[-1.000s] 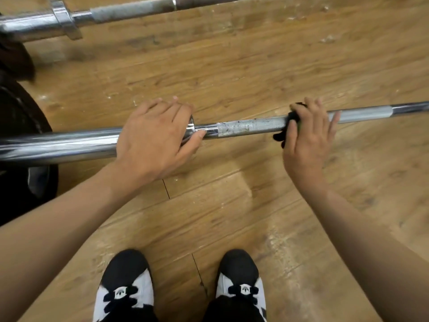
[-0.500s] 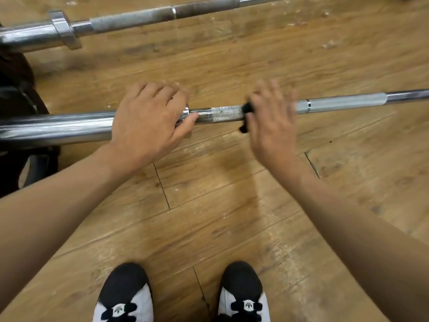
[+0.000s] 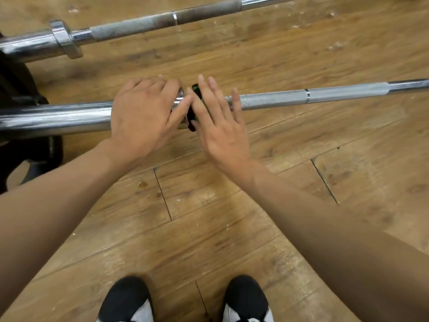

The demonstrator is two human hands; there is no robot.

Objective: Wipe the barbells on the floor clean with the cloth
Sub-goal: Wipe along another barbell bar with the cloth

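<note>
- On the near barbell [image 3: 336, 95], the right hand [image 3: 220, 131] presses the dark cloth [image 3: 192, 118] with straight, spread fingers [image 3: 214, 94].
- The left hand [image 3: 144, 112], its fingers bent loosely over the sleeve [image 3: 58, 117], should hold this bar steady.

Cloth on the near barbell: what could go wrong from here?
1. The right hand presses the cloth with straight fingers, not gripping it, so it may slip off the barbell.
2. Those fingers sit tight against the collar and the thumb of the left hand; a push leftward could jam or pinch them.
</note>
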